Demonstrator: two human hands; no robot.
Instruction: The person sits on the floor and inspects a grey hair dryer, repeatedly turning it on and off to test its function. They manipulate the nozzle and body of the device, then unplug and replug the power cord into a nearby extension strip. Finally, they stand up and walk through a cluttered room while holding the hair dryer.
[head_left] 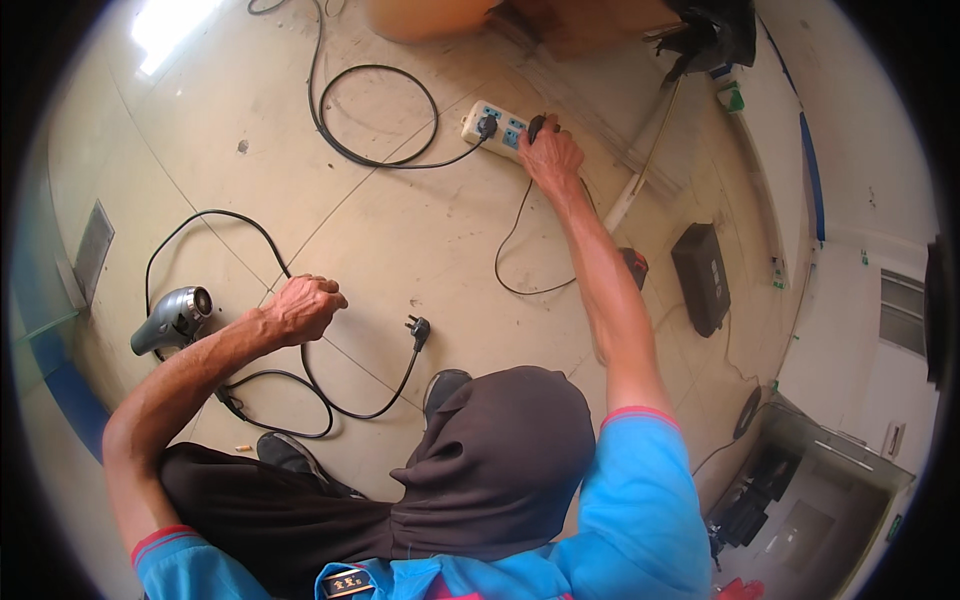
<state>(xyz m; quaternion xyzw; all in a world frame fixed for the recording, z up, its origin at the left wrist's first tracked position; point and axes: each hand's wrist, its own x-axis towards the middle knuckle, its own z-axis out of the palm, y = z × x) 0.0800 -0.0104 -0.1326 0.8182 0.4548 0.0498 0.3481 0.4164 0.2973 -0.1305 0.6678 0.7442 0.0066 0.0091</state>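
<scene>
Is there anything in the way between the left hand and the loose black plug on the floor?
No, nothing visible stands between the left hand and the loose black plug. The plug's black cord bends round below that gap in the picture, not across it.

From head height, a wide fisheye view faces down toward the floor (420, 235).

The hair dryer (166, 324) has a smooth, glossy, metallic-looking shell, while the power strip (503, 137) looks like smooth, hard plastic; the loose plug (421, 331) is dark plastic with metal pins, its cord (205, 212) smooth and rubbery. The tiled floor (400, 250) is smooth, faintly glossy and scuffed. The trousers (490, 460) are matt cloth, the shirt (640, 490) smooth fabric, the case (702, 278) matt plastic.
</scene>
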